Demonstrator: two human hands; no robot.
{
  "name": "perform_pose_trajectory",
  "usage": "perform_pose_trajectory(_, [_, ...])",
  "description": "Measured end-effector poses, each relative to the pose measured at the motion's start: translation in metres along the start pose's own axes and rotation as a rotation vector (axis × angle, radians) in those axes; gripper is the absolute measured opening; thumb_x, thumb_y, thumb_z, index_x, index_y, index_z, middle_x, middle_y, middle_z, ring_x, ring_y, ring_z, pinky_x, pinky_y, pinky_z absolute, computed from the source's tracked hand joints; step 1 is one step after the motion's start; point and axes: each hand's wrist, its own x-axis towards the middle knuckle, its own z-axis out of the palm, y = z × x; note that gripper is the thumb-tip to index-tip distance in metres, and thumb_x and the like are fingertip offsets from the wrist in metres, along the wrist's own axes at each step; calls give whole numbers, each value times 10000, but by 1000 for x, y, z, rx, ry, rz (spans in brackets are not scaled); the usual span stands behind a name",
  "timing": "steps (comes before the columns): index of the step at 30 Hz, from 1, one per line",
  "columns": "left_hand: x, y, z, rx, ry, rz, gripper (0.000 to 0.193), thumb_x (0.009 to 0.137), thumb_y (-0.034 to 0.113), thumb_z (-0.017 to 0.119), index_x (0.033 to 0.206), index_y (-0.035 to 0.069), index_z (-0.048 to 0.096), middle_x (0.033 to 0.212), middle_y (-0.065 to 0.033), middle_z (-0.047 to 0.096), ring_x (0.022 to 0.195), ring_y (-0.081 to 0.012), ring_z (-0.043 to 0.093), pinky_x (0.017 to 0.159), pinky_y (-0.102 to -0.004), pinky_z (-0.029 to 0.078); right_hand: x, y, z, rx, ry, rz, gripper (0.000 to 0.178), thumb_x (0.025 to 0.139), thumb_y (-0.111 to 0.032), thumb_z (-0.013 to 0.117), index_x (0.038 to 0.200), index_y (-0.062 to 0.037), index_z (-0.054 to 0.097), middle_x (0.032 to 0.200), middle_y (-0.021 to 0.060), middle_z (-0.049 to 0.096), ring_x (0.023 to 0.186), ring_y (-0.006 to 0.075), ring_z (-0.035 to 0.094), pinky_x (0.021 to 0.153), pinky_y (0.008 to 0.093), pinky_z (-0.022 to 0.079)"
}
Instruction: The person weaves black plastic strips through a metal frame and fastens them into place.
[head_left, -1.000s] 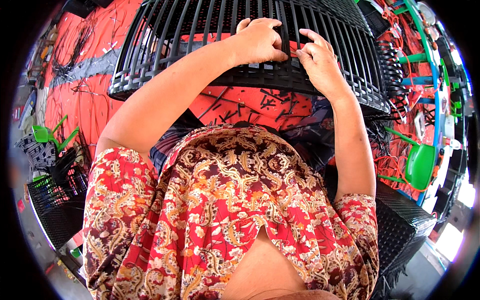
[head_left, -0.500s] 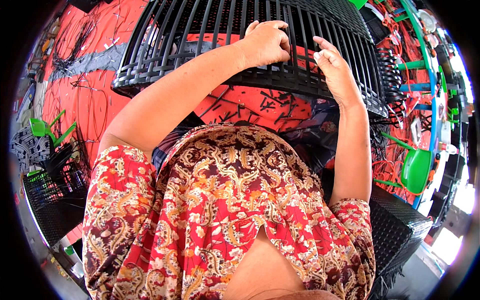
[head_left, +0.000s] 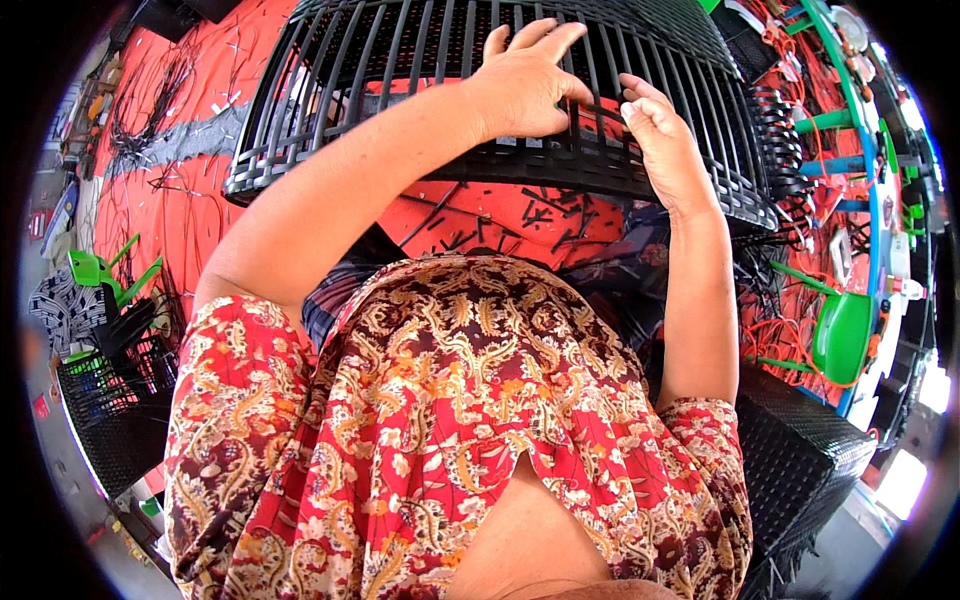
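A large black frame of plastic wicker strips point(head_left: 340, 85) stands across my front, with upright strips running away from me and a band woven along its near edge. My left hand point(head_left: 525, 85) is over the middle strips, its fingers spread apart and the thumb side close to one strip. To its right, my right hand point(head_left: 660, 135) is at the strips near the woven band. Its thumb and fingertips are drawn together; whatever lies between them is too small to make out. Short black strip offcuts point(head_left: 550, 215) lie below the frame.
Red sheeting point(head_left: 210, 215) with a grey band covers the floor. At the right are coiled black strips point(head_left: 775, 140), a green plastic chair point(head_left: 842, 335) and a blue and green rail point(head_left: 874, 230). Black woven pieces stand at the lower right point(head_left: 800, 460) and lower left point(head_left: 115, 415).
My left hand has opened from curled fingers to spread ones, staying over the same strips. The right hand has shifted only slightly, and the view has tilted a little.
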Motion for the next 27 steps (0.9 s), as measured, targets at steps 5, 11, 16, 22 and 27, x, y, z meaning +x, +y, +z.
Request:
perform_pose_trajectory(5, [37,0,-45,19,-317,349,148,707,187,609,819,119,680,1252,-95,420,1204,-278,373,988,-519,226,1,0,3,-238,-2,-35,199,872,-134,538,852,56,593,1295,172,439,1147,251,470,929,313,375])
perform_pose_trajectory(11, [60,-2,-30,49,-426,408,153,717,205,618,831,136,694,1155,-53,483,1123,-237,420,944,-488,249,4,-12,12,-380,-58,-62,233,856,-170,536,859,52,609,1287,201,444,1188,321,436,979,353,339])
perform_pose_trajectory(16, [57,-3,-36,-37,-478,359,140,736,181,592,821,122,686,1195,-69,468,1144,-243,410,945,-495,248,11,-5,18,-522,-51,-173,199,824,-156,547,897,2,646,1285,175,448,1167,347,433,978,395,340])
perform_pose_trajectory(22, [32,-24,-14,-50,-350,124,155,703,285,635,802,184,699,1348,-47,401,1314,-251,248,982,-616,210,7,-2,26,-798,36,-313,187,817,-181,551,864,-30,652,1268,126,470,1180,353,399,984,436,314])
perform_pose_trajectory(27, [18,-19,-4,-89,-255,129,181,721,275,663,700,96,689,1320,-104,437,1156,-247,446,961,-479,285,8,-3,27,-806,47,-284,177,822,-182,551,837,-31,642,1261,129,475,1189,345,399,989,434,310])
